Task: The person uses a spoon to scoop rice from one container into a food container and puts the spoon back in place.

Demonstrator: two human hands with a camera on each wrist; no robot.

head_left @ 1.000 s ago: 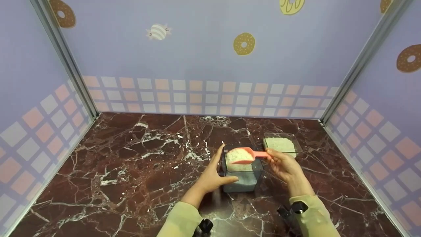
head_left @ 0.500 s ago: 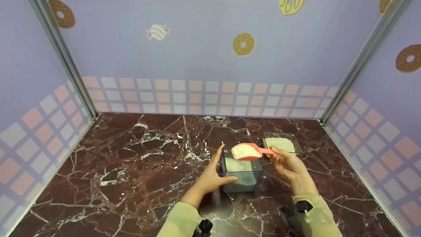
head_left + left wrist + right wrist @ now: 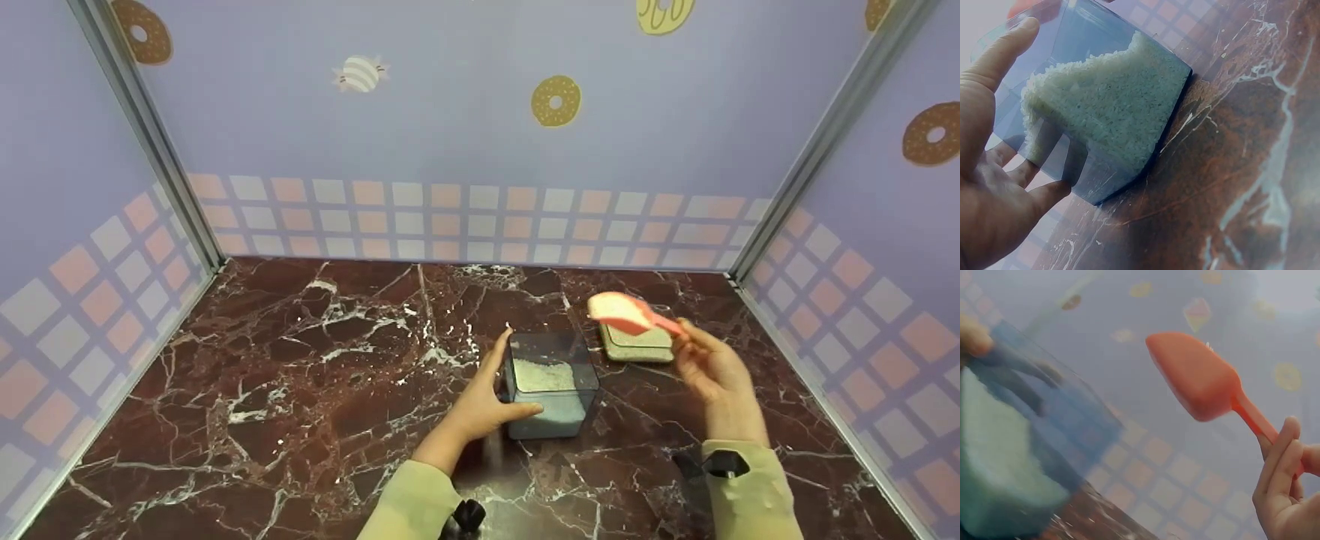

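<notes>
Scoop (image 3: 637,320), loaded with pale grain (image 3: 611,305), sits left of and beyond the right hand (image 3: 718,379), whose fingers and thumb pinch its handle; left hand (image 3: 478,405) is spread wide against the container (image 3: 551,421); table (image 3: 300,420) extends left, wall (image 3: 450,135) beyond; scoop hides part of the tray (image 3: 639,353); right wrist view crops and blurs the container.

The container (image 3: 551,415) blocks the left hand (image 3: 478,403) rightward, tabletop (image 3: 247,375) free leftward.
</notes>
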